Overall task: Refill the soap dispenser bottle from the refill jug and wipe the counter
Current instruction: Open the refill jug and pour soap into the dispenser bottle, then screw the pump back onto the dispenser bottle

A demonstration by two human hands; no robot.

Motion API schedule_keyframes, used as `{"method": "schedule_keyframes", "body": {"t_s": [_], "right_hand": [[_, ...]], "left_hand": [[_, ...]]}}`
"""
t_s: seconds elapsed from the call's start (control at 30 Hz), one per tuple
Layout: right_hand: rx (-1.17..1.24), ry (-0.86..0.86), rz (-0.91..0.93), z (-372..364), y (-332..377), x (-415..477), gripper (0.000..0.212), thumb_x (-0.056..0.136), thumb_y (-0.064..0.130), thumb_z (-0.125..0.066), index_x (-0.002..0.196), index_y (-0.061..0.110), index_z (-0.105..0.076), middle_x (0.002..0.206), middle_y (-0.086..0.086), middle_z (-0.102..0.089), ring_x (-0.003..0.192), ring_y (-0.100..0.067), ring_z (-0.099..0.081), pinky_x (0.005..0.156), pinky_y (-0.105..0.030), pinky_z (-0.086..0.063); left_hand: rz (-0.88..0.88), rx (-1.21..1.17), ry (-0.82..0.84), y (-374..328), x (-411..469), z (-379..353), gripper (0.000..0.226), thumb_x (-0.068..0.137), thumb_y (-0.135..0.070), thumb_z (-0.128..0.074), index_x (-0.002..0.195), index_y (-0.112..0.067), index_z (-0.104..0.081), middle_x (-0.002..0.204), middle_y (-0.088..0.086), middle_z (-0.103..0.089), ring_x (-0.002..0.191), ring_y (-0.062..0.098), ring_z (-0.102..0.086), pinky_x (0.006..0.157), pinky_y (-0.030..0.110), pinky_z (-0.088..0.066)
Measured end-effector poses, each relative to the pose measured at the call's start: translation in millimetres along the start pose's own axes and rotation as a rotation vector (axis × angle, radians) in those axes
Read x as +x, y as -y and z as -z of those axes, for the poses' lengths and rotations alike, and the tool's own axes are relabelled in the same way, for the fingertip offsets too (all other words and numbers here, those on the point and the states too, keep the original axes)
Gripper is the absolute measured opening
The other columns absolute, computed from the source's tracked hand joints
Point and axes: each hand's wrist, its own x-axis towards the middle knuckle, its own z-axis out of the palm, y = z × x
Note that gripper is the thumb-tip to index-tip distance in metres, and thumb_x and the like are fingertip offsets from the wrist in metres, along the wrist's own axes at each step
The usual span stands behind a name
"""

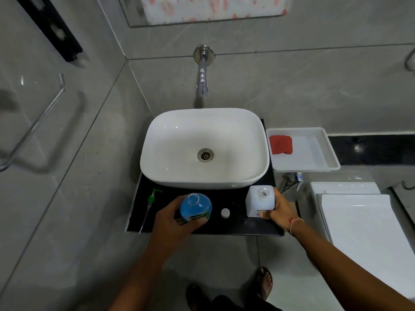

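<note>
The soap dispenser bottle [195,206], clear with blue liquid and an open neck, stands on the black counter [233,225] in front of the sink. My left hand [175,221] is wrapped around it. Its green pump [151,204] with a long tube lies flat at the counter's left end. A white square refill jug [259,202] with its mouth uncapped stands at the right end, and my right hand [279,209] grips its side. A small white cap [225,213] rests between bottle and jug. A red cloth [280,145] lies in a white tray [323,151].
The white basin [179,140] fills most of the counter, under a wall tap [202,79]. The tray sits on a ledge right of the basin. A white toilet tank [363,216] stands at the right. A towel bar [38,122] is on the left wall.
</note>
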Motion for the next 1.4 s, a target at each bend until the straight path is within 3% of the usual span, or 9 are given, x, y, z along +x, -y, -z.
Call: {"method": "schedule_keyframes", "body": {"t_s": [0.17,0.3,0.4,0.53,0.73,0.93,1.23,1.3,1.4], "right_hand": [[0.015,-0.012,-0.06,2.0,6.9,-18.0,0.097,0.066,-0.018,-0.07,0.145,0.023,-0.035,0.124,0.001,-0.057,0.112,-0.021,-0.056,0.085,-0.031,-0.051],[-0.025,-0.354,-0.251,-18.5,0.4,-74.9,0.046,0.073,-0.013,-0.068,0.104,0.019,-0.055,0.108,-0.01,-0.065,0.081,-0.02,-0.06,0.071,-0.027,-0.045],[0.001,-0.183,-0.229,-59.8,-2.5,-110.7,0.042,0.073,-0.015,-0.067,0.094,0.021,-0.061,0.092,-0.008,-0.065,0.08,-0.024,-0.064,0.07,-0.029,-0.051],[0.001,0.06,-0.046,-109.9,25.0,-88.4,0.042,0.076,-0.009,-0.071,0.104,0.022,-0.065,0.093,0.003,-0.06,0.083,-0.015,-0.059,0.073,-0.016,-0.052],[-0.248,0.086,0.121,-145.9,54.6,-14.8,0.072,0.076,0.009,-0.077,0.139,0.031,-0.05,0.123,0.008,-0.061,0.112,-0.013,-0.054,0.102,-0.027,-0.046],[-0.384,0.137,0.113,-161.5,57.0,19.8,0.073,0.078,0.014,-0.078,0.142,0.03,-0.048,0.131,0.008,-0.063,0.123,-0.018,-0.053,0.109,-0.032,-0.042],[-0.417,0.051,0.137,-186.3,59.4,22.1,0.065,0.076,0.024,-0.08,0.135,0.034,-0.055,0.117,0.003,-0.068,0.115,-0.022,-0.057,0.098,-0.028,-0.044],[-0.402,0.037,0.109,-190.0,60.0,22.3,0.065,0.075,0.028,-0.081,0.133,0.037,-0.055,0.112,-0.001,-0.064,0.11,-0.023,-0.06,0.094,-0.025,-0.043],[-0.364,0.04,0.076,-196.0,62.0,24.8,0.067,0.073,0.033,-0.083,0.133,0.039,-0.054,0.109,-0.006,-0.058,0.107,-0.027,-0.061,0.095,-0.028,-0.045]], "left_hand": [[0.006,0.0,0.003,8.7,1.8,2.3,0.049,0.061,-0.036,-0.09,0.107,-0.039,-0.072,0.105,-0.007,-0.077,0.099,0.013,-0.073,0.078,0.02,-0.059],[0.026,0.004,0.013,22.8,5.6,4.8,0.051,0.062,-0.032,-0.092,0.107,-0.042,-0.071,0.107,-0.01,-0.077,0.1,0.01,-0.073,0.081,0.021,-0.059],[0.056,0.02,0.034,38.4,13.0,6.5,0.053,0.066,-0.02,-0.093,0.106,-0.045,-0.07,0.108,-0.013,-0.076,0.102,0.008,-0.072,0.082,0.019,-0.058],[0.085,0.087,0.069,59.2,32.9,8.9,0.058,0.066,-0.017,-0.094,0.101,-0.055,-0.068,0.104,-0.022,-0.075,0.098,-0.001,-0.071,0.079,0.011,-0.054],[0.176,0.157,0.144,105.9,63.4,20.1,0.056,0.065,-0.018,-0.095,0.105,-0.046,-0.067,0.1,-0.026,-0.075,0.096,-0.01,-0.068,0.079,0.006,-0.051],[0.233,0.195,0.165,140.8,81.3,29.8,0.058,0.065,-0.006,-0.093,0.115,-0.022,-0.068,0.105,-0.005,-0.073,0.088,-0.014,-0.067,0.079,0.005,-0.051],[0.249,0.198,0.296,136.0,83.7,37.3,0.07,0.079,0.019,-0.069,0.14,-0.011,-0.054,0.131,0.01,-0.065,0.12,0.02,-0.062,0.106,0.034,-0.049],[0.27,0.259,0.23,131.3,80.5,44.4,0.071,0.08,0.021,-0.06,0.141,-0.014,-0.054,0.135,0.008,-0.063,0.123,0.022,-0.06,0.108,0.038,-0.049],[0.227,0.477,-0.165,128.6,72.3,64.5,0.051,0.078,0.013,-0.059,0.119,-0.014,-0.068,0.111,0.009,-0.072,0.102,0.029,-0.068,0.091,0.04,-0.056]]}}
